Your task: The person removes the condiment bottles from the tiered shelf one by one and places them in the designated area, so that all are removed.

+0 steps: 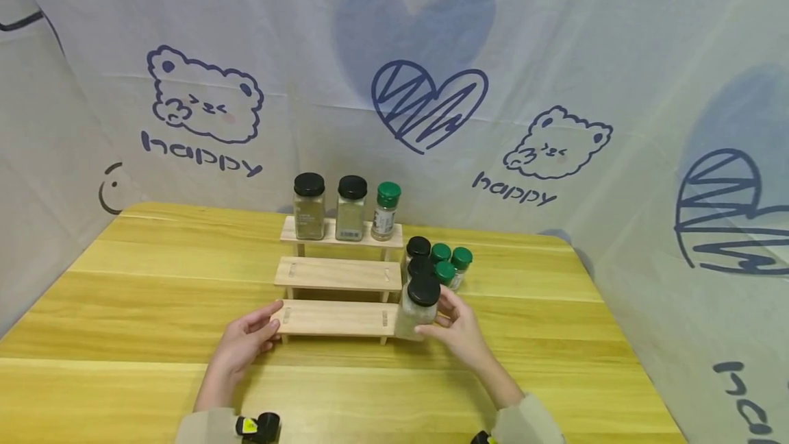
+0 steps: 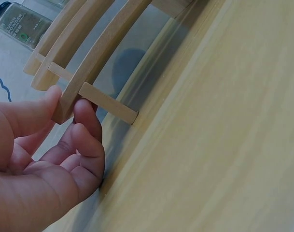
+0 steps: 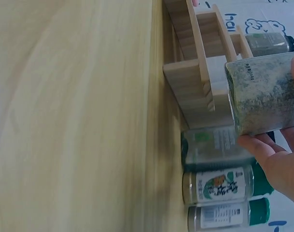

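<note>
A three-step wooden rack (image 1: 335,318) stands on the table. My left hand (image 1: 244,339) pinches the left end of its lowest step, thumb on top and fingers beneath, as the left wrist view shows. In my right hand (image 1: 457,329) is a black-capped glass spice jar (image 1: 416,314) with pale greenish-grey contents, held by its sides at the right end of that step. The right wrist view shows the jar (image 3: 265,92) raised off the table. On the top step sit two black-capped jars (image 1: 309,207) (image 1: 351,210) and a smaller green-capped bottle (image 1: 386,212).
Right of the rack, behind the held jar, black-capped jars (image 1: 418,248) and several green-capped bottles (image 1: 461,259) cluster on the wooden table (image 1: 154,293). A printed cloth (image 1: 308,33) hangs behind the table and along its sides.
</note>
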`<state>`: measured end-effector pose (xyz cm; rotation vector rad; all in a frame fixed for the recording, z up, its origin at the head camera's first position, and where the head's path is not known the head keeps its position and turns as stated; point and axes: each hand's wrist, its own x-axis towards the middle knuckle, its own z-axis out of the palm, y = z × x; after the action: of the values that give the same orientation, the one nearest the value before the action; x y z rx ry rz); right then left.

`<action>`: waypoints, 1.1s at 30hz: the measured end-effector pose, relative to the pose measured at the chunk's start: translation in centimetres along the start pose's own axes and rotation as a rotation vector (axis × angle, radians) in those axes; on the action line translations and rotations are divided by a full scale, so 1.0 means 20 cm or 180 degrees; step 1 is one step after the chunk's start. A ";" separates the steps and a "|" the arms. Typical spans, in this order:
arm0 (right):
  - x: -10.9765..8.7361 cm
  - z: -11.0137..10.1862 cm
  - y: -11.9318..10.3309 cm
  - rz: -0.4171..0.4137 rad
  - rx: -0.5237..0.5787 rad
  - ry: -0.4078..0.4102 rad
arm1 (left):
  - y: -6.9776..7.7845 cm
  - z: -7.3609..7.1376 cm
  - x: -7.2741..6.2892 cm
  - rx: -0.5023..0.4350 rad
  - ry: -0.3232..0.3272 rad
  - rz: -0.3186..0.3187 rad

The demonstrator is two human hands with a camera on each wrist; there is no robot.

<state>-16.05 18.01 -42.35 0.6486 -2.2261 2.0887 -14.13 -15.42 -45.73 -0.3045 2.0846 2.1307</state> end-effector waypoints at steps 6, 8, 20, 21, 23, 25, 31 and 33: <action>-0.04 -0.06 0.02 -0.0057 -0.0057 -0.0036 | 0.00 0.00 0.00 0.0008 -0.0008 -0.0015; -0.06 -0.09 0.02 -0.0074 -0.0111 -0.0044 | 0.00 0.00 0.00 0.0013 0.0001 -0.0019; -0.12 -0.21 0.05 -0.0184 -0.0265 0.0209 | 0.00 0.00 0.00 0.0026 -0.0021 -0.0010; -0.12 -0.21 0.06 -0.0179 -0.0314 0.0249 | 0.00 0.00 0.00 0.0021 -0.0023 -0.0007; -0.12 -0.23 0.06 -0.0127 -0.0419 0.0351 | 0.00 0.00 0.00 0.0013 -0.0027 -0.0003; -0.11 -0.24 0.04 -0.0060 -0.0563 0.0490 | 0.00 0.00 0.00 0.0005 -0.0028 -0.0002; -0.10 -0.30 0.08 -0.0069 -0.0910 0.0806 | 0.00 0.00 0.00 -0.0010 -0.0028 -0.0023; -0.10 -0.33 0.10 -0.0126 -0.0934 0.0815 | 0.00 0.00 0.00 -0.0009 -0.0041 -0.0026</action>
<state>-16.64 24.89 -44.11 0.3785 -2.2819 1.6680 -14.13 -15.51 -45.71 -0.2983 2.0698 2.1256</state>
